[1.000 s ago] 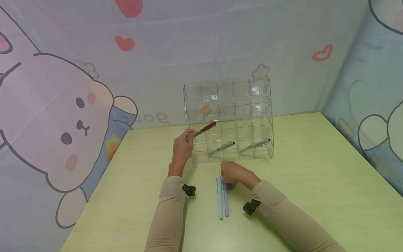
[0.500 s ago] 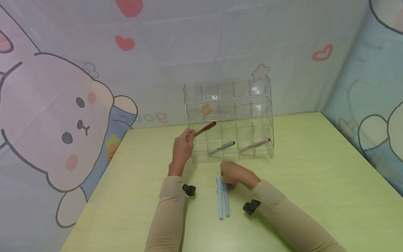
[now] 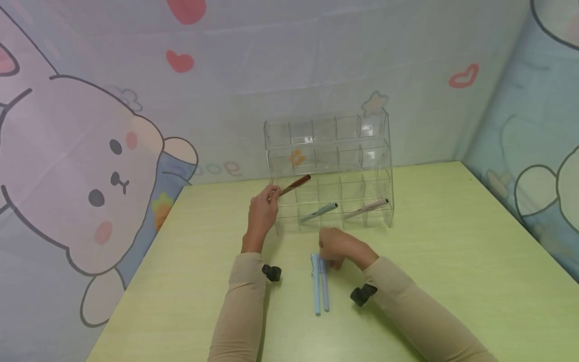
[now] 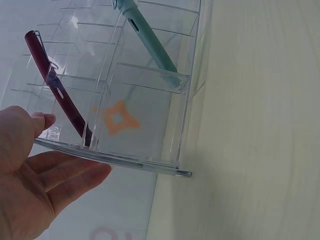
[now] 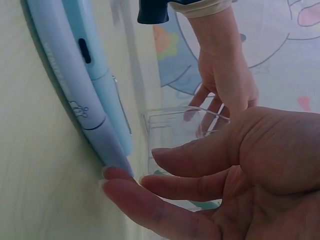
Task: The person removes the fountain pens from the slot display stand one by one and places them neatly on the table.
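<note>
In the head view, a clear acrylic rack (image 3: 367, 129) stands by the back edge of the worktop (image 3: 194, 226), bearing a maroon pen (image 3: 296, 184), green pen (image 3: 318, 212) and pink pen (image 3: 367, 208); the periwinkle pen (image 3: 324, 286) and light-blue pen (image 3: 316, 284) lie before it, side by side. In the left wrist view, the grip of the left hand (image 4: 30, 185) grasps the rack's side, presumably steadying it. In the right wrist view, the grip of the right hand (image 5: 250, 185) is released, fingertips by the periwinkle pen's rackward end; picking up seems underway, calling next for a pinch.

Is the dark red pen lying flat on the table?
No, the left wrist view shows the dark red pen leaning inside the clear rack.
</note>
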The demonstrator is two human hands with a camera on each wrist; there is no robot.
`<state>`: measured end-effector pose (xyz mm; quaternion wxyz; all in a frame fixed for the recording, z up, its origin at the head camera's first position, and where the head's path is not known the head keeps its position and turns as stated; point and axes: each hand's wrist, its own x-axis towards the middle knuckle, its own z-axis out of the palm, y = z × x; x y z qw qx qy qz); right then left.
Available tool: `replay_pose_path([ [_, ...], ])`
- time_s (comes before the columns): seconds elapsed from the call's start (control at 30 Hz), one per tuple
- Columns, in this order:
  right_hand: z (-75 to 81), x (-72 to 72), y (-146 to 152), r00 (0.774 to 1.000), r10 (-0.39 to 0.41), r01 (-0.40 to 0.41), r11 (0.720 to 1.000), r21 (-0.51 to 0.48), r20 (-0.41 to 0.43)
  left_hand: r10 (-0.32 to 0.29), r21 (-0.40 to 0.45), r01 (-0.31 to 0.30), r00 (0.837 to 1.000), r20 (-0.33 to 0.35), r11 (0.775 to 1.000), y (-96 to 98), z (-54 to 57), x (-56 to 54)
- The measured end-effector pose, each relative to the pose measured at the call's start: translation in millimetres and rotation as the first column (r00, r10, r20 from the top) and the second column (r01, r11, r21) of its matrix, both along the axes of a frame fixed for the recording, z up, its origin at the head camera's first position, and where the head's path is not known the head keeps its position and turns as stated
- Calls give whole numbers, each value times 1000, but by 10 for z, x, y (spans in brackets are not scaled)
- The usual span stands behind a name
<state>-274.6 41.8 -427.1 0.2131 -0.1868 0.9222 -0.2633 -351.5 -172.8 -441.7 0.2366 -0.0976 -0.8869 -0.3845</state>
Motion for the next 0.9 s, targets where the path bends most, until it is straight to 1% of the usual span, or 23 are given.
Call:
replay_pose_path([
  [0.07, 37, 0, 17, 1000, -19, 19, 999, -30, 16, -1, 0, 1, 1000, 0, 1000, 0, 1, 1],
  [0.17, 103, 7, 61, 1000, -14, 14, 997, -70, 5, -3, 2, 3, 1000, -1, 1000, -2, 3, 1],
  [0.33, 220, 10, 160, 998, 18, -26, 991, -131, -59, -13, 6, 13, 1000, 9, 1000, -2, -4, -10],
  [0.5, 310, 3, 234, 993, 10, -33, 978, -204, -117, -17, 11, 17, 1000, 7, 1000, -7, -10, -13],
  [0.6, 366, -2, 259, 982, -2, -40, 975, -216, -190, -24, 13, 24, 1000, 4, 1000, -10, -7, -13],
  [0.73, 415, -28, 287, 960, -46, -20, 972, -232, -276, -33, 17, 33, 999, 1, 999, -9, -5, -18],
  [0.8, 416, -49, 301, 953, -71, -6, 968, -253, -294, -36, 15, 36, 999, -2, 999, -8, -7, -17],
  [0.9, 415, -70, 325, 952, -89, 0, 957, -291, -293, -41, 15, 41, 999, 2, 999, -12, -12, -12],
])
